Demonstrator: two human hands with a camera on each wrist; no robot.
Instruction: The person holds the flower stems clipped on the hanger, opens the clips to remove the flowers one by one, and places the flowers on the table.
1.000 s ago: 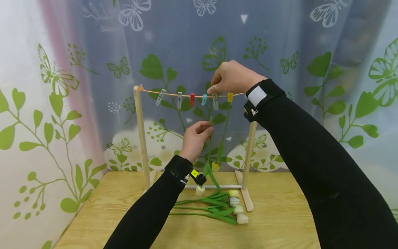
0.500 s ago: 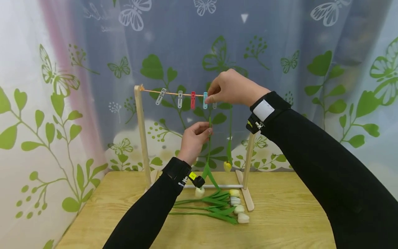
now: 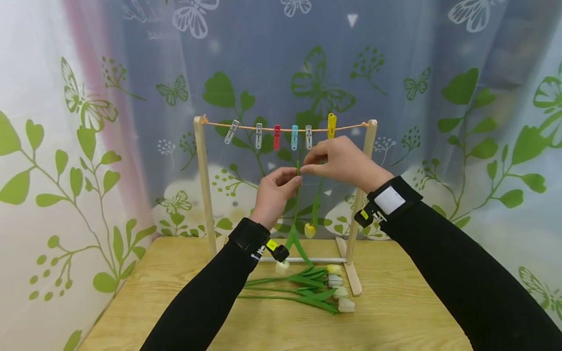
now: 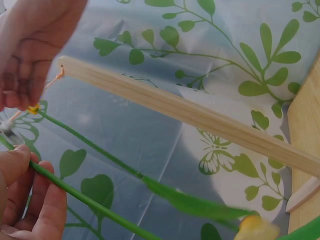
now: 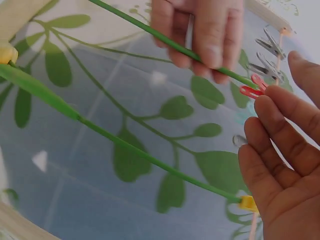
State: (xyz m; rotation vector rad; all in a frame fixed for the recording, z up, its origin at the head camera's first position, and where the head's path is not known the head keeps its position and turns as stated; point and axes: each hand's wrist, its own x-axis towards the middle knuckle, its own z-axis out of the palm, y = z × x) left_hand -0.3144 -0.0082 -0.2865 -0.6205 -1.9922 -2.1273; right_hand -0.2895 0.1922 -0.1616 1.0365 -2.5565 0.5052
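The small wooden drying rack (image 3: 203, 185) carries a clip-hung string. Below it, a green tulip stem (image 3: 296, 204) hangs vertically, pinched near its top by the left hand (image 3: 274, 192); the right hand (image 3: 340, 161) pinches its tip, just right.

The drying rack (image 3: 201, 180) is pale, unvarnished wood, matt and smooth, strung with a thin orange cord (image 3: 351, 127). The clips (image 3: 295, 138) look like glossy coloured plastic, two of them clear. The tulip stem (image 3: 297, 195) is smooth, slightly waxy green plastic. The counter (image 3: 395, 312) shows light wood grain with a soft sheen. The curtain (image 3: 88, 97) is printed cloth, partly sheer.
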